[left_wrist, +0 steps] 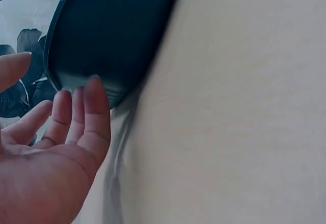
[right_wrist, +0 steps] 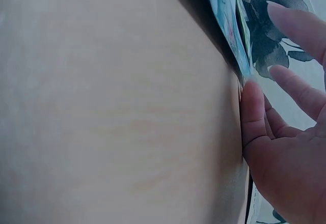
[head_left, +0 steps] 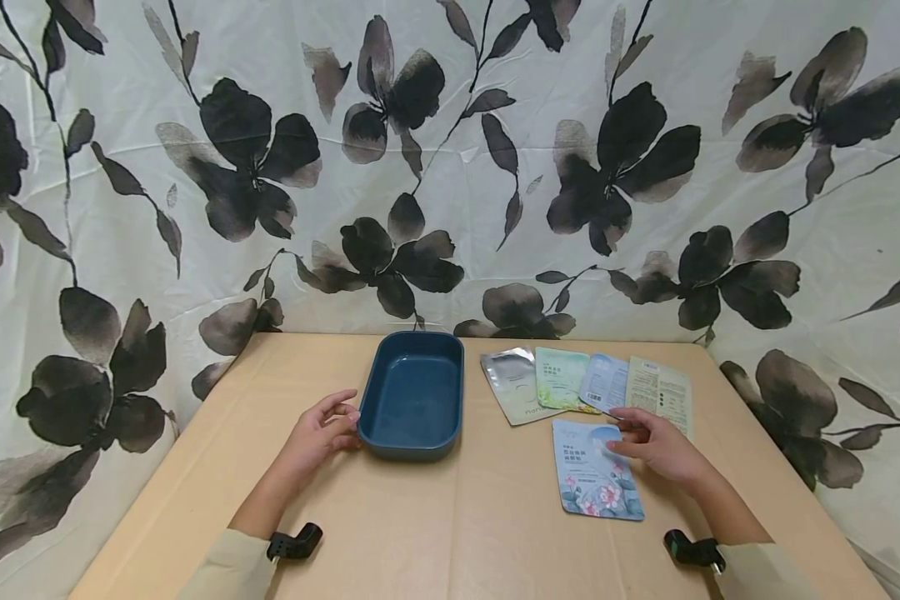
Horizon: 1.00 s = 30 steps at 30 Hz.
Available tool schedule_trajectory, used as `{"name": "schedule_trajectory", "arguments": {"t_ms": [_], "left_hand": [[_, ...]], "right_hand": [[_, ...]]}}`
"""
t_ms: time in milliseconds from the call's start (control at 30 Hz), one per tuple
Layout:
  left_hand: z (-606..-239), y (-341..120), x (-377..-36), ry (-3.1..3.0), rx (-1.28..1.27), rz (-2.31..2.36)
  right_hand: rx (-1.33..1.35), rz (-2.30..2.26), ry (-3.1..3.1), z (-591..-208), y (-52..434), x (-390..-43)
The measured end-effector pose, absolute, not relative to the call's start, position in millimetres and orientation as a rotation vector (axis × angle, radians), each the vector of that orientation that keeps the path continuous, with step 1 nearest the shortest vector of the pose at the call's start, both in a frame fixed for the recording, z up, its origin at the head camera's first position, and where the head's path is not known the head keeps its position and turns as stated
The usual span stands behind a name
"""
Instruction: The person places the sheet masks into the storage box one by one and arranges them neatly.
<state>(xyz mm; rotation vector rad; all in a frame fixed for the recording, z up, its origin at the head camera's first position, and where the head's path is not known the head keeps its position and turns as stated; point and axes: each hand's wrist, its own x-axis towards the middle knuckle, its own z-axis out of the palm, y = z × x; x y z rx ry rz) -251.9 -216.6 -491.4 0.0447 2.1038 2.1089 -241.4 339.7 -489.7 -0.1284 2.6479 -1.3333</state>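
Backdrop: a pale cloth (head_left: pixel 465 175) printed with dark flowers hangs behind and around the table.
Table: a tan tabletop (head_left: pixel 435 533) carries everything below.
Tray: a dark blue tray (head_left: pixel 414 393), oblong with rounded corners, stands left of centre.
Floral sachet: a light blue sachet (head_left: pixel 594 477) with pink flowers lies flat, right of the tray and nearest the person.
Row of sachets: four more lie overlapping just behind it, silver (head_left: pixel 512 383), green (head_left: pixel 561 377), blue-white (head_left: pixel 604 382) and cream (head_left: pixel 660 390).
Left hand: the left hand (head_left: pixel 321 433) lies at the tray's near left corner, fingers loosely bent, tips at the rim; the wrist view shows fingertips (left_wrist: pixel 96 94) against the tray's edge.
Right hand: the right hand (head_left: pixel 656 444) rests on the floral sachet's upper right corner, fingers fairly straight; it seems to press rather than pinch, though the wrist view is too close to tell.
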Motion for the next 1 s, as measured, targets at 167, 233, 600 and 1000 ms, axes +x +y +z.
{"name": "schedule_trajectory", "arguments": {"t_ms": [167,233,600,1000], "left_hand": [[-493,-217,-256,2.04,0.065,2.149],[-493,-218,-257,2.018,0.075,2.16],[-493,-217,-263,1.955,0.057,2.196],[-494,-217,-265,1.839,0.031,2.23]], "right_hand": [[-0.12,-1.314,2.659,-493,340,-243],[-0.114,-1.3,2.669,-494,340,-244],[-0.113,-1.247,2.694,-495,340,-251],[-0.131,-1.134,2.744,-494,333,-254]]}}
